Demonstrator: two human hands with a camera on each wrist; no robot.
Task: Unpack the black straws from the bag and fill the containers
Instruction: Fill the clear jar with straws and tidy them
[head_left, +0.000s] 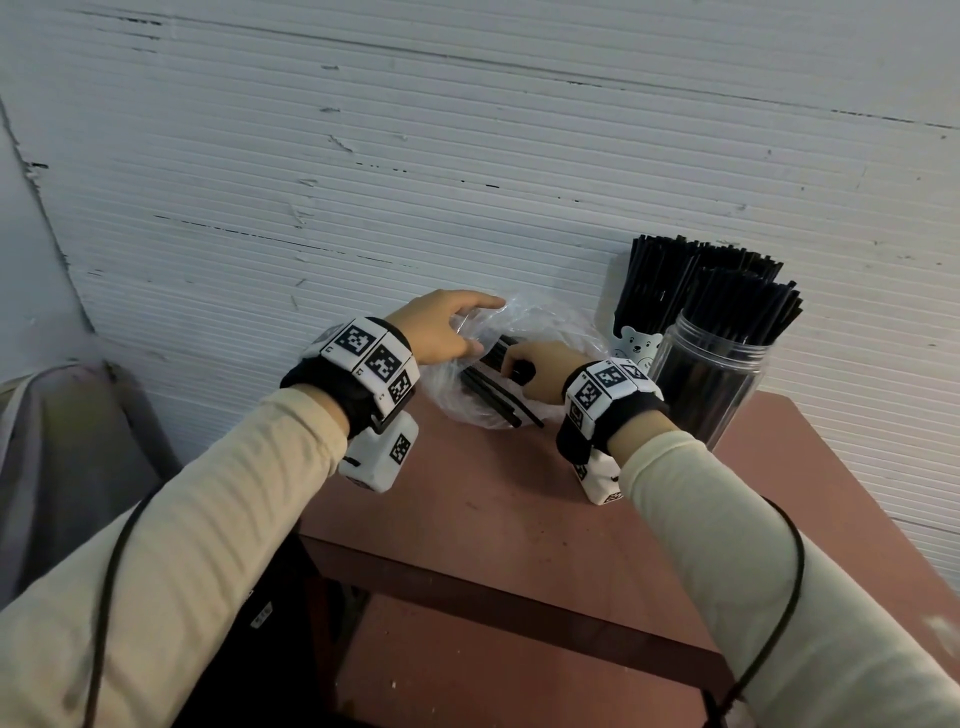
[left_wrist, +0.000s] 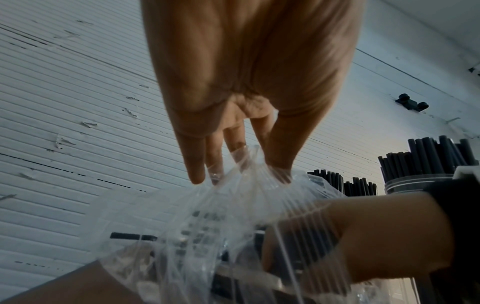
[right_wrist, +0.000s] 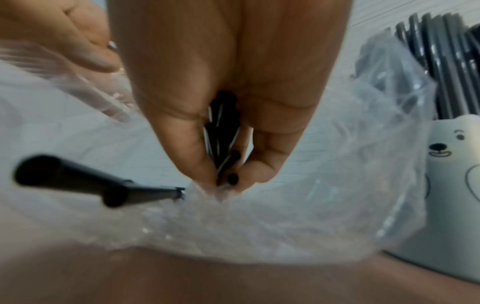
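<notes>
Left hand (head_left: 441, 330) pinches the bag (head_left: 550, 332) mouth open at the table's (head_left: 519, 519) back edge. Right hand (head_left: 535, 366) grips straws (right_wrist: 221, 133); draw them out level, unsnagged

bag (head_left: 524, 332) on table (head_left: 519, 509) | containers (head_left: 711, 374) right | wall (head_left: 415, 156) behind

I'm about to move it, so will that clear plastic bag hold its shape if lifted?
Probably not. The clear plastic bag looks thin and crumpled, bunching where the left hand pinches it, so likely floppy. It looks light, and the loose black straws could slide out.
</notes>
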